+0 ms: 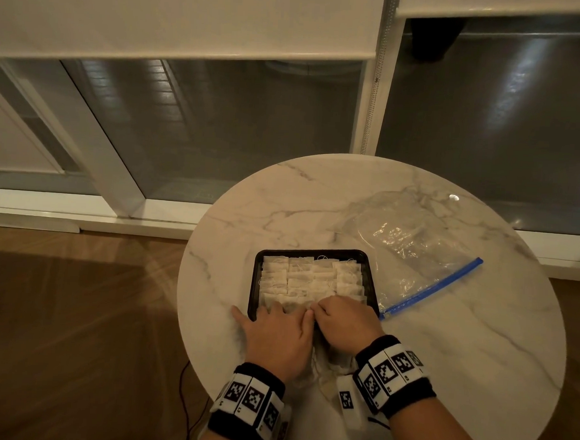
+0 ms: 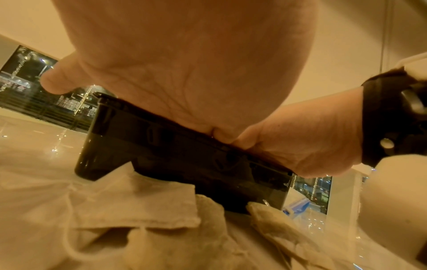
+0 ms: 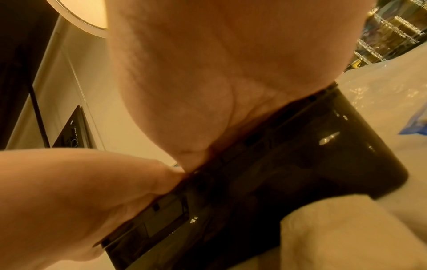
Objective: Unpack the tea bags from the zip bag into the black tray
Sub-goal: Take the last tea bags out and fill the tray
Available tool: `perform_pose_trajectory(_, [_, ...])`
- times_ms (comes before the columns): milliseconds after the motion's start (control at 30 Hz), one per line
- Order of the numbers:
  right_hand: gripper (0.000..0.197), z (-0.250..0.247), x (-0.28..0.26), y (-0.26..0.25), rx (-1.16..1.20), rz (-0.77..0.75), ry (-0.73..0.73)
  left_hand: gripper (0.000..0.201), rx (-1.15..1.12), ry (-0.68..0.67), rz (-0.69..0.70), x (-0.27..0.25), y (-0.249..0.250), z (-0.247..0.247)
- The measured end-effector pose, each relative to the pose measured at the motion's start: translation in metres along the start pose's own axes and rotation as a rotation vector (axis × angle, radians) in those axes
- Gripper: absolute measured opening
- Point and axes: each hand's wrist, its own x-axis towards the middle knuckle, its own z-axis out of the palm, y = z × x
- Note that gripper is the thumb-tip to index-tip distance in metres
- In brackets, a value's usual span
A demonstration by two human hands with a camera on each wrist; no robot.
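We see both hands at the black tray's point(image 1: 255, 278) near edge: left hand point(image 1: 274, 332) flat, fingers spread; right hand point(image 1: 345, 320) curled onto the tea bags point(image 1: 307, 277) filling it. The zip bag point(image 1: 410, 255) lies just right on the tabletop point(image 1: 476, 344).

Head high, downward; wrists low, close; all share black tray point(image 1: 372, 273).
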Motion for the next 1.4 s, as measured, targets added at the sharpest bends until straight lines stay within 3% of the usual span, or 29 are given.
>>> perform_pose_trajectory(267, [0.044,0.001,0.001,0.000,0.008,0.001,-0.003,0.051,-0.024,0.007,0.018,-0.002,0.000,-0.002])
perform_pose_trajectory(567, [0.042,0.001,0.001,0.000,0.028,-0.001,-0.005,0.035,-0.093,0.209,0.031,0.013,-0.012,0.000])
perform_pose_trajectory(900, [0.043,0.001,0.003,0.000,0.039,0.003,-0.012,0.024,0.109,0.107,0.042,0.038,-0.026,-0.022])
perform_pose_trajectory(1133, [0.040,0.001,0.003,-0.003,0.035,-0.014,-0.017,0.032,-0.017,0.135,0.201,0.022,-0.006,-0.008])
perform_pose_trajectory(1300, [0.039,0.001,0.003,-0.003,0.013,-0.014,-0.008,0.072,0.007,0.127,0.138,0.008,0.003,0.012])
perform_pose_trajectory(1400, [0.040,0.002,0.002,-0.002,0.017,-0.008,0.003,0.078,0.019,0.145,0.130,0.009,-0.001,0.016])
